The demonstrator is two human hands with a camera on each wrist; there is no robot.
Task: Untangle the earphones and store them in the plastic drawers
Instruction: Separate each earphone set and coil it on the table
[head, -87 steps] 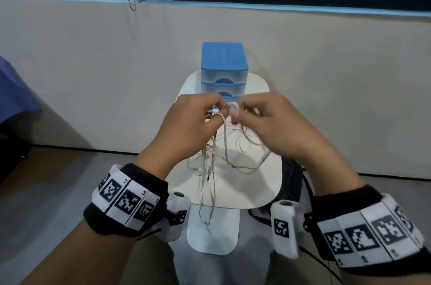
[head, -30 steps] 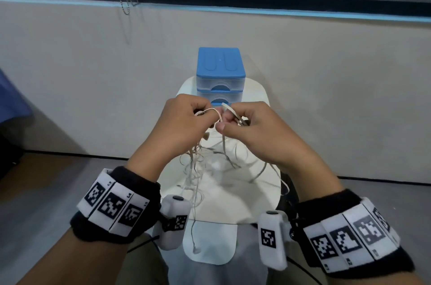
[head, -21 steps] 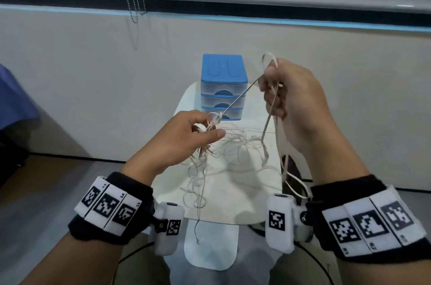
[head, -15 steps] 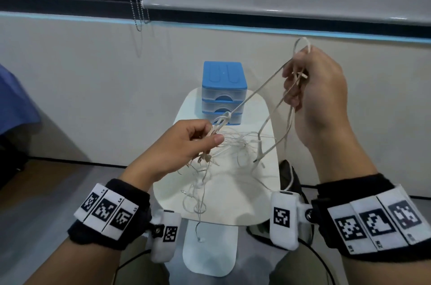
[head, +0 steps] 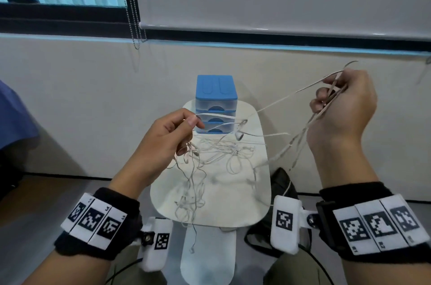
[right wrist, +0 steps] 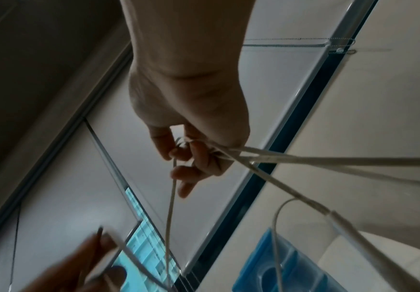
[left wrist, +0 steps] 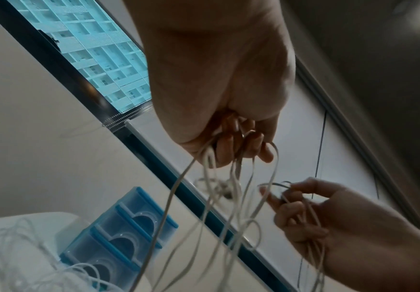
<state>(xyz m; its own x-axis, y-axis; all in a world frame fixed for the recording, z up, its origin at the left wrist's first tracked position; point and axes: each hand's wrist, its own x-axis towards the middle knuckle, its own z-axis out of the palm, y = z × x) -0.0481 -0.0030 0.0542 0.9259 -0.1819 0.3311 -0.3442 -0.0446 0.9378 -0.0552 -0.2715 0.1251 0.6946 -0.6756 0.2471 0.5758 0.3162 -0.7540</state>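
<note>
Head view: left hand and raised right hand each hold, in a curled grip, strands of tangled white earphones stretched above the worktop, before closed blue plastic drawers.

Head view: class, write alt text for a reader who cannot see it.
Two hands pull a tangle of white earphone cords apart above a small white table: the left hand pinches strands low, the right hand grips others raised to the side. Blue plastic drawers, all shut, stand at the table's far end.
</note>
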